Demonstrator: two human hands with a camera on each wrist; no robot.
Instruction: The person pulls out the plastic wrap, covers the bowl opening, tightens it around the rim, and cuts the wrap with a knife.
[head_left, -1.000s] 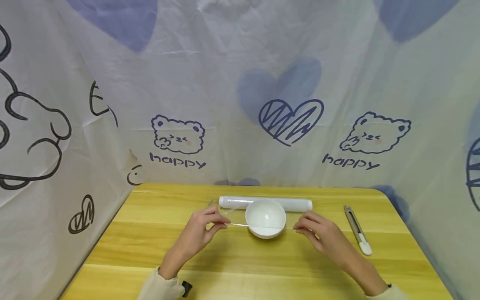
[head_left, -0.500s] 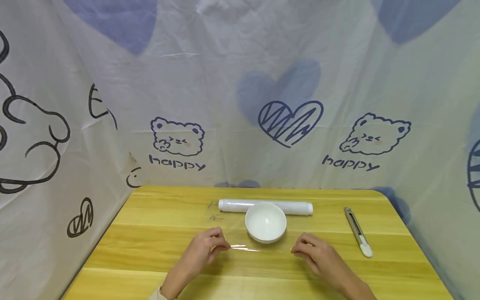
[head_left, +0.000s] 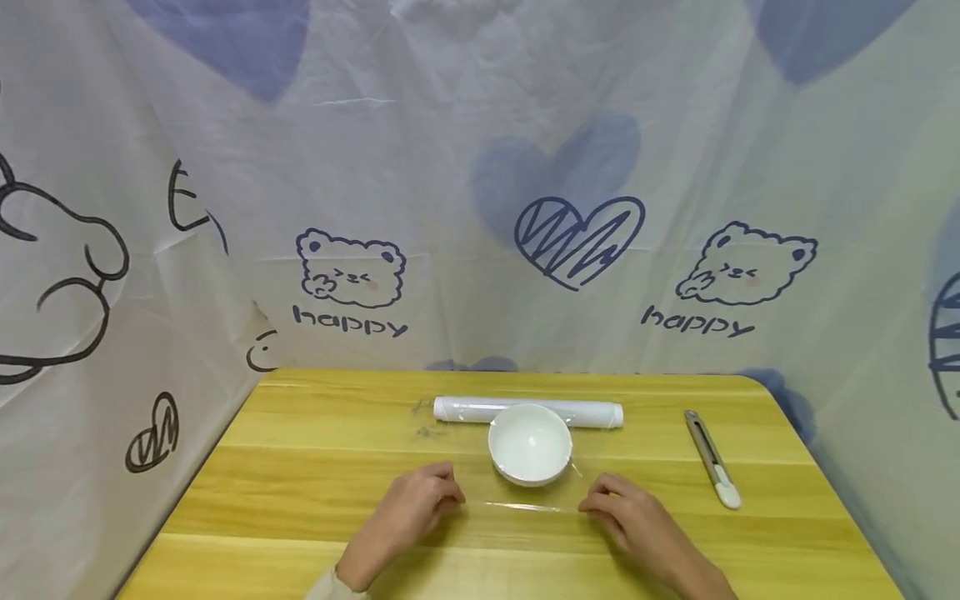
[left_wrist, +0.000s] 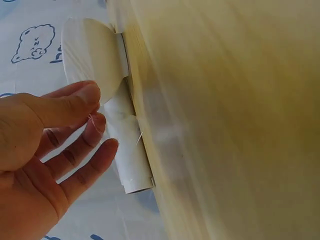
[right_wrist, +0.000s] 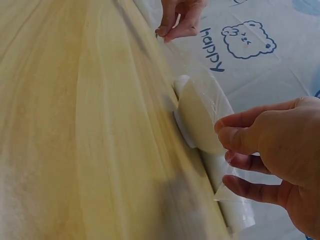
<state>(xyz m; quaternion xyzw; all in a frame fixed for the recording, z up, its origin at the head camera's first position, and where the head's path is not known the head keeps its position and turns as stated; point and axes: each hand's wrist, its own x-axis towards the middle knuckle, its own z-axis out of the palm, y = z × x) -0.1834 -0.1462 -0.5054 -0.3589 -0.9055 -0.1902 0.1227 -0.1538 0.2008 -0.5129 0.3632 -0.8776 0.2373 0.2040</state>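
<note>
- The left hand [head_left: 412, 508], low and left of centre in the head view, pinches one corner of the film [head_left: 521, 506] between thumb and forefinger; its other fingers are apart.
- The right hand [head_left: 636, 521], low and right of centre, pinches the opposite corner in the same way.
- The film's near edge runs taut between the hands, below the bowl [head_left: 530, 446]; in the right wrist view the clear sheet passes in front of the bowl. Whether it touches the rim I cannot tell.
- The bowl stands upright at lower centre, before the roll [head_left: 598, 414], partly hiding it.
- The cutter [head_left: 712, 458] lies aslant at lower right on the counter [head_left: 300, 467].
- A printed curtain [head_left: 450, 167] fills the upper frame.
</note>
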